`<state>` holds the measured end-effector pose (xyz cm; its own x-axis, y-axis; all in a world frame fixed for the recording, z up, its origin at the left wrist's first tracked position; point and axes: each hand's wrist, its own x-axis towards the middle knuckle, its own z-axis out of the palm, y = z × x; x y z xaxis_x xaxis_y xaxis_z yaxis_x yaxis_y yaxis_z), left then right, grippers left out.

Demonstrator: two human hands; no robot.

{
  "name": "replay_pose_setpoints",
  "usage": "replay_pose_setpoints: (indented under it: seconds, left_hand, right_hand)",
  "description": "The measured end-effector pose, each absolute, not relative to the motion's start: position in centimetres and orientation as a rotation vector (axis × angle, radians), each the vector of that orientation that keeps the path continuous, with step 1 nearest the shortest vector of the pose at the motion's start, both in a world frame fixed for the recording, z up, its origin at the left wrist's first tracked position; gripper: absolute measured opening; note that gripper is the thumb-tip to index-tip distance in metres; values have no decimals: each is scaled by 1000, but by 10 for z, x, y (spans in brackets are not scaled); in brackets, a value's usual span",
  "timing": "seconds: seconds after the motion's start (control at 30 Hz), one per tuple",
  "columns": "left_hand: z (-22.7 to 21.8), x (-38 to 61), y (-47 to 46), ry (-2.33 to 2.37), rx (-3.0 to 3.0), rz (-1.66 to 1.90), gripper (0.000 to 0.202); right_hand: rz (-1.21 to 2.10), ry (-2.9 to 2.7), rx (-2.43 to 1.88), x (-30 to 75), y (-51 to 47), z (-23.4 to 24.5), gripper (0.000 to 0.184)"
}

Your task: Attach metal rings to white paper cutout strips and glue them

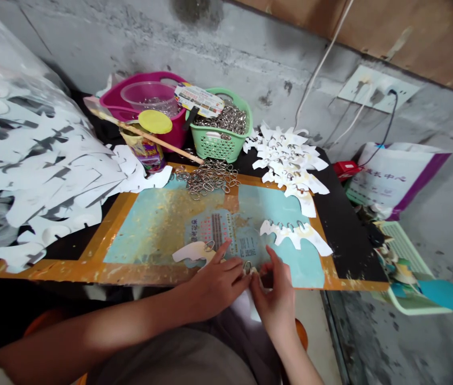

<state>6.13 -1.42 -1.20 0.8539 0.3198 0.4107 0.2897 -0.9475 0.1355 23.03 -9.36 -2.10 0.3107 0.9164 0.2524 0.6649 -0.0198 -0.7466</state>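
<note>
Two bare hands work close together at the near edge of a blue-green mat, which is framed in orange tape and lies on a black bench. The fingers of the left hand are curled and nearly closed, and the right hand is curled the same way, with both sets of tips meeting at a small metal ring at about 6 o'clock on the mat. A white card cut-out lies just left of the hands, with a ring through it. Whether either hand grips the small ring or only steadies it cannot be told, as the fingers hide it. Working at the near edge seems to keep the hands close to the body. At 12 o'clock, a green plastic basket of rings sits behind a loose heap of rings, which seems placed there for easy reach. A white card strip with rings lies on the mat at 2 o'clock, set apart from a pile of ringed strips beyond it. A tall stack of white cut-outs sits at 10 o'clock, off the mat, perhaps leaving the working area free.
</note>
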Motion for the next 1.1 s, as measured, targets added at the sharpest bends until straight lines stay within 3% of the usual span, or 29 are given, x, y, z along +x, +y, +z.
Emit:
replay_pose_setpoints:
  seconds: [0.3,0.6,0.8,1.1]
  left_hand:
    - [-12,61,-15,475,2969,675,14]
    - [-4,56,-20,522,2714,640,20]
    - [-6,73,-9,767,2633,628,18]
    - [-10,86,0,684,2781,506,17]
  right_hand:
    - [555,-1417,-1698,239,-97,-17,53]
    - [339,-1698,-1807,236,-83,-15,53]
    - [356,-1547,-1756,230,-92,-21,58]
    - [277,-1460,-1852,223,-90,-28,57]
